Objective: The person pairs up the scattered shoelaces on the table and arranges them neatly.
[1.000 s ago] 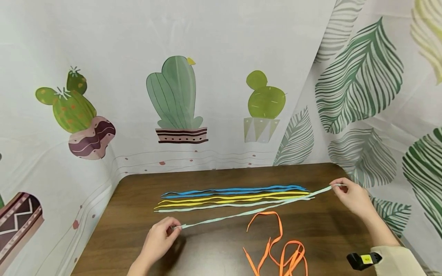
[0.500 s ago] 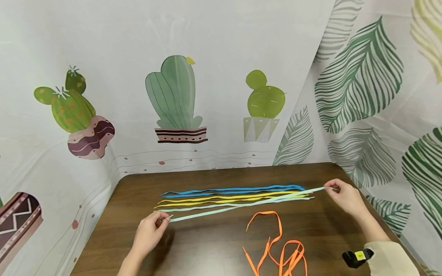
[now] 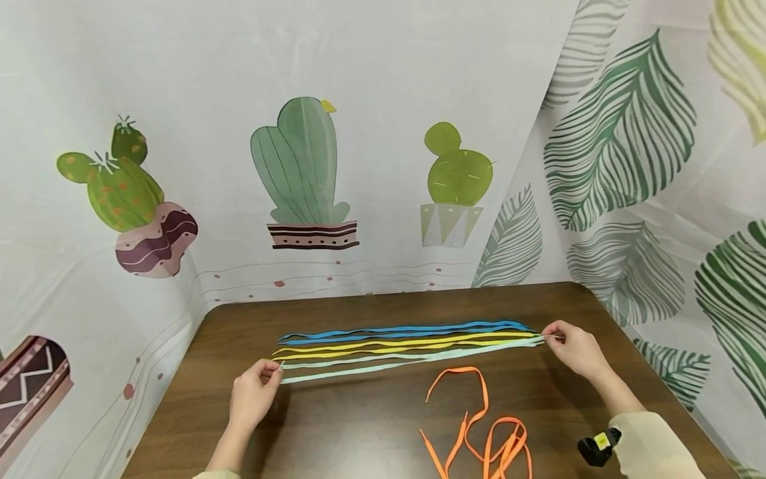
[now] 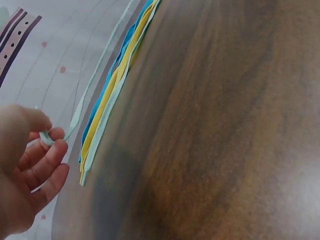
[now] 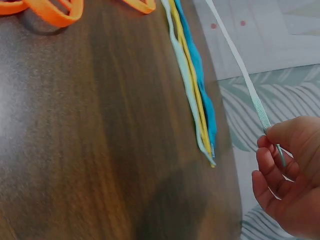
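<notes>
A flat mint-green shoelace (image 3: 347, 372) is stretched between both hands above the table. My left hand (image 3: 254, 392) pinches one end between thumb and finger; in the left wrist view a short loop of the mint-green shoelace (image 4: 75, 120) shows at the fingertips. At the other end my right hand (image 3: 577, 349) pinches it, and a bit of tail pokes past the fingers in the right wrist view. Just behind lie another mint-green shoelace (image 4: 107, 115), two yellow shoelaces (image 3: 359, 347) and blue shoelaces (image 3: 395, 329), laid out straight side by side.
Orange shoelaces (image 3: 487, 412) lie in a loose tangle nearer the front of the dark wooden table (image 3: 353, 432). A printed cloth (image 3: 383, 166) with cacti and leaves hangs behind the table's back edge.
Both hands keep their pinch on the mint-green shoelace. The left hand has moved left and away from me, the right hand left and slightly lower, bringing the lace nearer the row.
</notes>
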Action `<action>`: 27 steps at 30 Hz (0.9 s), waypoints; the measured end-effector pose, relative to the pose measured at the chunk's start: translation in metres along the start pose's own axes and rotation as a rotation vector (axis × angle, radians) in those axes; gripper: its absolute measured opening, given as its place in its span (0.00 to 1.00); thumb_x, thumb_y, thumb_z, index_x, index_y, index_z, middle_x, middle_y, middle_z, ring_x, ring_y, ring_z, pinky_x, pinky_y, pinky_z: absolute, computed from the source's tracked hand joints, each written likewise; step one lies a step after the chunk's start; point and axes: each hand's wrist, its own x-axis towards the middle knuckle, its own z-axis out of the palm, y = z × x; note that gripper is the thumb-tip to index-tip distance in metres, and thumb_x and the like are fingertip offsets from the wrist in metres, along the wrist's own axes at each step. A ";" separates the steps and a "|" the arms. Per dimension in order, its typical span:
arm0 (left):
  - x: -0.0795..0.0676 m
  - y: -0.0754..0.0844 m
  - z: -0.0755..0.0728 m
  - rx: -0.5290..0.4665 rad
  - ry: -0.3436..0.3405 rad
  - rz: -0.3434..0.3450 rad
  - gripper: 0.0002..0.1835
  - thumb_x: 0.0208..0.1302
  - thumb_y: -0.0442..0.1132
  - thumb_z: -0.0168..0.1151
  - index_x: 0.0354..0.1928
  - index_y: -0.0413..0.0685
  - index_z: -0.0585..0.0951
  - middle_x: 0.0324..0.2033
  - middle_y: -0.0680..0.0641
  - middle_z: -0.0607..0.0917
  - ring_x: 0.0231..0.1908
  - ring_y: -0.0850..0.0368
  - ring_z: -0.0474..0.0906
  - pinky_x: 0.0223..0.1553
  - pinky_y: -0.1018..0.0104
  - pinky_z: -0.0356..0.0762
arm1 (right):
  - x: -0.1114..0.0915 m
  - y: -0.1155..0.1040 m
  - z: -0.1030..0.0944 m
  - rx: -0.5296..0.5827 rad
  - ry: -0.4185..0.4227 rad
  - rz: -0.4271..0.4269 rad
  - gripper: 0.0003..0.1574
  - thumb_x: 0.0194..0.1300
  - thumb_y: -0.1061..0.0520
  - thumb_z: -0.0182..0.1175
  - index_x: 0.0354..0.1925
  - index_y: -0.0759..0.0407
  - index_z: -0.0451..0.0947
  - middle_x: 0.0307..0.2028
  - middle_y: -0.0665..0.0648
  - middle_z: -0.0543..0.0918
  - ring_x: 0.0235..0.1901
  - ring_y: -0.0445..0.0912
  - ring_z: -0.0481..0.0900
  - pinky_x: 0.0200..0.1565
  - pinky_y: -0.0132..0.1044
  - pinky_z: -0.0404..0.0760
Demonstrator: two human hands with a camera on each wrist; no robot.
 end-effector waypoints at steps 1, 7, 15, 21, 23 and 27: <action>0.001 -0.001 0.000 0.000 0.005 -0.017 0.03 0.55 0.38 0.63 0.27 0.49 0.81 0.23 0.53 0.82 0.23 0.63 0.76 0.27 0.67 0.70 | 0.000 0.000 0.002 -0.002 -0.009 0.007 0.03 0.57 0.64 0.56 0.31 0.60 0.77 0.27 0.55 0.82 0.27 0.45 0.76 0.30 0.41 0.72; 0.009 -0.009 0.001 -0.004 0.011 -0.124 0.03 0.56 0.39 0.63 0.30 0.49 0.82 0.24 0.51 0.84 0.21 0.65 0.77 0.28 0.65 0.69 | 0.001 0.001 0.012 0.002 -0.043 0.017 0.03 0.58 0.61 0.57 0.31 0.62 0.76 0.26 0.54 0.80 0.24 0.44 0.71 0.29 0.40 0.69; 0.015 -0.018 -0.002 0.017 0.016 -0.167 0.05 0.55 0.41 0.63 0.31 0.48 0.82 0.26 0.48 0.84 0.25 0.57 0.78 0.28 0.63 0.68 | 0.002 0.004 0.019 -0.010 -0.066 0.034 0.03 0.56 0.61 0.58 0.31 0.61 0.76 0.27 0.56 0.81 0.26 0.46 0.75 0.29 0.41 0.71; 0.016 -0.021 -0.005 0.034 0.000 -0.195 0.05 0.55 0.42 0.63 0.30 0.48 0.82 0.26 0.49 0.83 0.29 0.50 0.77 0.26 0.63 0.66 | 0.001 0.007 0.023 -0.020 -0.088 0.051 0.03 0.56 0.61 0.58 0.30 0.60 0.76 0.27 0.56 0.81 0.26 0.46 0.75 0.28 0.41 0.71; 0.016 -0.022 -0.005 0.041 -0.016 -0.208 0.05 0.55 0.42 0.62 0.30 0.49 0.82 0.26 0.50 0.82 0.30 0.50 0.77 0.26 0.63 0.66 | 0.002 0.008 0.025 -0.025 -0.095 0.050 0.03 0.55 0.61 0.58 0.30 0.60 0.76 0.27 0.56 0.81 0.26 0.46 0.75 0.28 0.41 0.71; 0.016 -0.025 -0.005 0.055 -0.053 -0.230 0.06 0.55 0.43 0.62 0.32 0.49 0.82 0.26 0.50 0.82 0.31 0.50 0.77 0.26 0.62 0.67 | 0.002 0.009 0.030 -0.037 -0.097 0.048 0.03 0.55 0.61 0.59 0.30 0.60 0.76 0.26 0.56 0.80 0.25 0.46 0.74 0.27 0.41 0.71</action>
